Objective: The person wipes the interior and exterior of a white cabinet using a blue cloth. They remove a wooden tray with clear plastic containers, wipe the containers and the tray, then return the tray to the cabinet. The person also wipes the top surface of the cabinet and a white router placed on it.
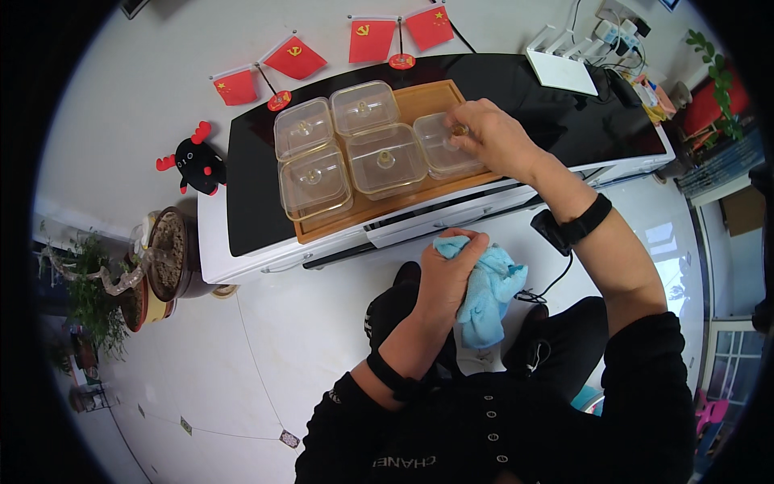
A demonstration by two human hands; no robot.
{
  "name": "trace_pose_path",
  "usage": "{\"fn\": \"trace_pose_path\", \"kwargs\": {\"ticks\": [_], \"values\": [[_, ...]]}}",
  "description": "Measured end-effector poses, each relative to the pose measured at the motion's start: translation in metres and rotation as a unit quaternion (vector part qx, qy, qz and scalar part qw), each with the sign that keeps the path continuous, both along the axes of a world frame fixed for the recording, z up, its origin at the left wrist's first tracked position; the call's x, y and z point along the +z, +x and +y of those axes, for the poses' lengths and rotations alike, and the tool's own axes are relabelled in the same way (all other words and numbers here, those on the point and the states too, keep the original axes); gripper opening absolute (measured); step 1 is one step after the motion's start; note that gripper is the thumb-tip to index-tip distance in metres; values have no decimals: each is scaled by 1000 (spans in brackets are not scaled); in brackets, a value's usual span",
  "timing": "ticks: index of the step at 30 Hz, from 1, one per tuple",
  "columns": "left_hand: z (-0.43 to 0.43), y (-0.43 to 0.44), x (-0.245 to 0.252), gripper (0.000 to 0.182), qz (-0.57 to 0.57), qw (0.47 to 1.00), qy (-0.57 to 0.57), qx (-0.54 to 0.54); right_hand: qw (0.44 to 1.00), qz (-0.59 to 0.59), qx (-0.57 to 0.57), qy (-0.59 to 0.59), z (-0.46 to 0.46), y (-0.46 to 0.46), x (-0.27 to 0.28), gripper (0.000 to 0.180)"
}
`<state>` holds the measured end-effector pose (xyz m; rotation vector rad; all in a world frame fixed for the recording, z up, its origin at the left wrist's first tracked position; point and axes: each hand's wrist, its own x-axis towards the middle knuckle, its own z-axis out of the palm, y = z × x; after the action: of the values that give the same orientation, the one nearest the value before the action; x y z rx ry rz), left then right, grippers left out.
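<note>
A light-blue cloth hangs from my left hand, bunched between thumb and fingers in front of the cabinet. My right hand pinches the amber knob on the lid of the rightmost transparent container. That lid appears to sit on or just over its box; my fingers hide its right side. Several more lidded transparent containers stand to the left, among them a front-middle container, a front-left container and two behind them. All are on a wooden tray.
The tray rests on a black-topped white cabinet, near its front edge. A white router with cables and a power strip is at the back right. Small red flags stand behind. A black plush toy and potted plants are left.
</note>
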<state>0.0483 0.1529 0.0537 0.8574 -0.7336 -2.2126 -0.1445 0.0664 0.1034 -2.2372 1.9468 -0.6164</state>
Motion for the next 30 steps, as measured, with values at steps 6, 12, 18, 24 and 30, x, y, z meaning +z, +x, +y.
{"fn": "trace_pose_path", "kwargs": {"ticks": [6,12,18,24,30], "values": [[-1,2,0,13,-5,1000,-4,0,997,65,18,-21,0,0,6,21],[-3,5,4,13,-28,999,-12,-13,995,-70,70,-21,-26,-28,25,19],[-5,1,6,14,-4,999,-9,-34,993,8,40,-107,-99,-49,20,21],[-9,3,7,14,-56,997,-24,-55,996,23,70,53,-132,-40,-16,24],[-11,4,7,13,-41,998,-15,-55,989,-3,85,122,-130,-36,-19,18]]}}
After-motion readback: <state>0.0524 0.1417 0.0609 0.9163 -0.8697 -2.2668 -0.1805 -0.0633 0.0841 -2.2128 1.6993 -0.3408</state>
